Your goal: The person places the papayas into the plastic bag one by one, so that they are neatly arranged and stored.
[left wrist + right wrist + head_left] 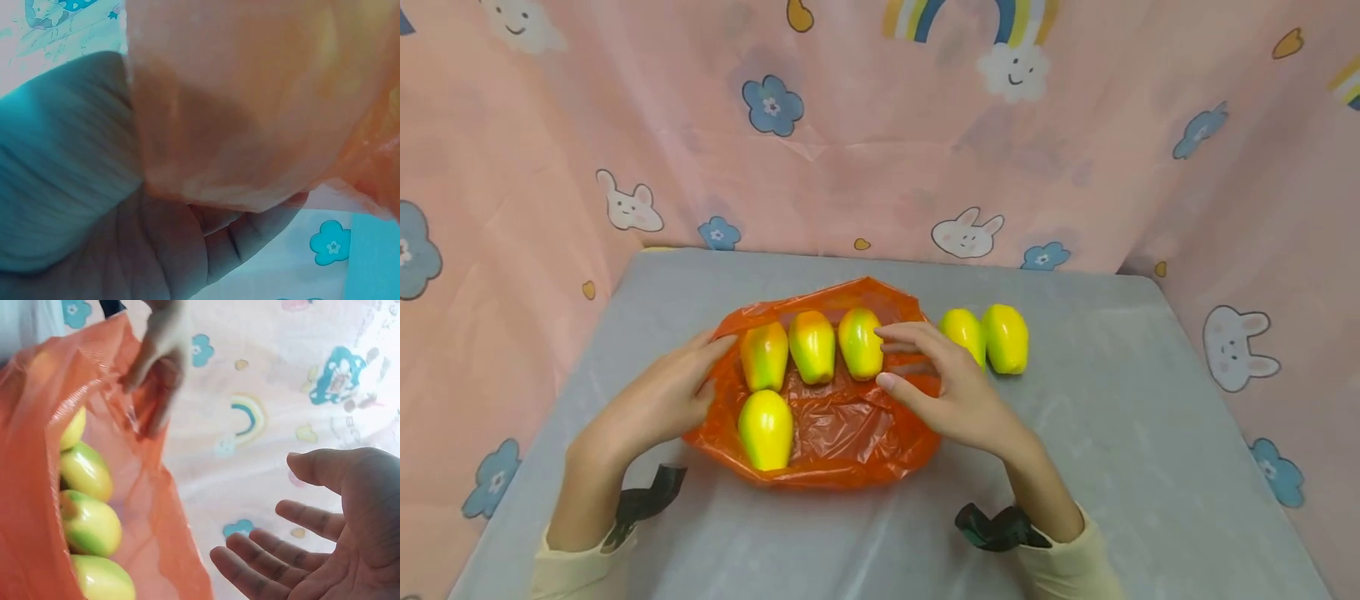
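An orange-red plastic bag (850, 429) lies on the table with its mouth spread wide. Inside it, three yellow-green papayas (812, 348) make a row along the far side, and another papaya (766, 431) lies at the near left. My left hand (673, 390) pinches the bag's left rim; in the left wrist view the plastic (206, 137) runs between thumb and fingers. Over the bag's right side, my right hand (951, 385) has its fingers spread and holds nothing, its fingertips close to the rightmost papaya of the row. The right wrist view shows that hand (325, 550) with relaxed, parted fingers.
Two more papayas (1006, 339) lie side by side on the grey table (1120, 433), right of the bag; my right hand partly hides one. A pink patterned curtain (865, 167) hangs behind the table and along both sides. Dark straps (992, 529) are on both wrists.
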Demonstrator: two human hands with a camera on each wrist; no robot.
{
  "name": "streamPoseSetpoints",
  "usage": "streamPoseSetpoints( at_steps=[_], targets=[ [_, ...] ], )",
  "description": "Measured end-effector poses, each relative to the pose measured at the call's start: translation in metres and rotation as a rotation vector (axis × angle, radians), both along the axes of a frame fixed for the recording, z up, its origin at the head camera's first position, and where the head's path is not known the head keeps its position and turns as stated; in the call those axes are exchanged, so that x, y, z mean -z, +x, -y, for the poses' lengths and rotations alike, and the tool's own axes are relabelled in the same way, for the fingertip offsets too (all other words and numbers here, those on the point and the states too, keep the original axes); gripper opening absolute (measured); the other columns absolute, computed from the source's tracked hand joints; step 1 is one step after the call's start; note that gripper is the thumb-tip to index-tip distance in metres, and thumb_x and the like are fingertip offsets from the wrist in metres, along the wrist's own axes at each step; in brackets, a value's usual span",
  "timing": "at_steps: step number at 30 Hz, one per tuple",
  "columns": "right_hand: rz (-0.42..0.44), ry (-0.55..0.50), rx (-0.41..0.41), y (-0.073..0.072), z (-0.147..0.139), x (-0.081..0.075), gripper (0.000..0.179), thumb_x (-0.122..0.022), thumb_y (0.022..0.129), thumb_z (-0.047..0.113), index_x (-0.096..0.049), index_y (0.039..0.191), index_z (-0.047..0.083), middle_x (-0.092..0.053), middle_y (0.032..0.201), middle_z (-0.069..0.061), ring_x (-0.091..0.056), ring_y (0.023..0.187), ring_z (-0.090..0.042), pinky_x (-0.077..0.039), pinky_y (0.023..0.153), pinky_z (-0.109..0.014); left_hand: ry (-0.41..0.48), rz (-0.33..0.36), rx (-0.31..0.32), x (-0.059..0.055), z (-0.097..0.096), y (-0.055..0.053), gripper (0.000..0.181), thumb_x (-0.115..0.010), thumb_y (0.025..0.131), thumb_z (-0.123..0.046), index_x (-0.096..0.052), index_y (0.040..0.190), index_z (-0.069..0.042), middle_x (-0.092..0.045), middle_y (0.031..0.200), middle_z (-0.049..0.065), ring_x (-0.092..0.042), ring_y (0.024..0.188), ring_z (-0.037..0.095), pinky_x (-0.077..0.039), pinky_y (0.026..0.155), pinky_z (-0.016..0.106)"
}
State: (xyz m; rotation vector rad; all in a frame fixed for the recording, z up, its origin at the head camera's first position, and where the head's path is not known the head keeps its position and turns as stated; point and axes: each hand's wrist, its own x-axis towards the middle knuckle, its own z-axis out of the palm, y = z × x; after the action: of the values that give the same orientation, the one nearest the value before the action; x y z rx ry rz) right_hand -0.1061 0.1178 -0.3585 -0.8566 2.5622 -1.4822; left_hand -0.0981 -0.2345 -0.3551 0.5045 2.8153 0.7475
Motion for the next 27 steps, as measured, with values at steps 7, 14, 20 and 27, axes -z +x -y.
streamPoseSetpoints(
  at_steps=[7,14,20,27],
  targets=[
    [-0.029,-0.016,0.073,-0.01,-0.021,-0.004,0.049,-0.071,0.1,0.015,-0.058,0.147,0.012,-0.064,0.145,-0.01,-0.069,0.128,-0.029,-0.063,0.101,-0.044,0.0,0.005,-0.004,0.006,0.004,-0.001,0.063,-0.058,0.095,0.005,-0.045,0.157,0.005,-0.043,0.164,0.026,-0.048,0.146,0.048,-0.046,0.114,0.067],
    [-0.084,-0.015,0.203,-0.027,-0.045,-0.005,0.044,-0.067,0.102,0.013,-0.06,0.146,0.009,-0.066,0.146,-0.013,-0.069,0.129,-0.031,-0.06,0.102,-0.025,0.015,0.025,-0.024,0.008,0.005,-0.001,0.064,-0.059,0.094,0.004,-0.045,0.157,0.003,-0.042,0.165,0.026,-0.049,0.146,0.049,-0.048,0.112,0.067],
    [-0.099,0.013,0.311,-0.037,-0.064,-0.001,0.044,-0.066,0.104,0.017,-0.059,0.147,0.011,-0.066,0.146,-0.013,-0.066,0.132,-0.031,-0.058,0.106,-0.025,-0.001,0.009,0.009,0.011,-0.003,-0.004,0.067,-0.057,0.094,0.005,-0.043,0.159,0.002,-0.041,0.167,0.026,-0.047,0.148,0.049,-0.047,0.115,0.066],
    [-0.116,0.012,0.379,-0.044,-0.069,0.005,0.045,-0.066,0.103,0.019,-0.06,0.147,0.009,-0.065,0.143,-0.018,-0.065,0.132,-0.036,-0.054,0.111,-0.06,-0.02,0.003,0.025,0.005,-0.004,-0.006,0.068,-0.057,0.094,0.005,-0.04,0.16,0.004,-0.038,0.167,0.027,-0.047,0.147,0.049,-0.047,0.115,0.066]
  ],
)
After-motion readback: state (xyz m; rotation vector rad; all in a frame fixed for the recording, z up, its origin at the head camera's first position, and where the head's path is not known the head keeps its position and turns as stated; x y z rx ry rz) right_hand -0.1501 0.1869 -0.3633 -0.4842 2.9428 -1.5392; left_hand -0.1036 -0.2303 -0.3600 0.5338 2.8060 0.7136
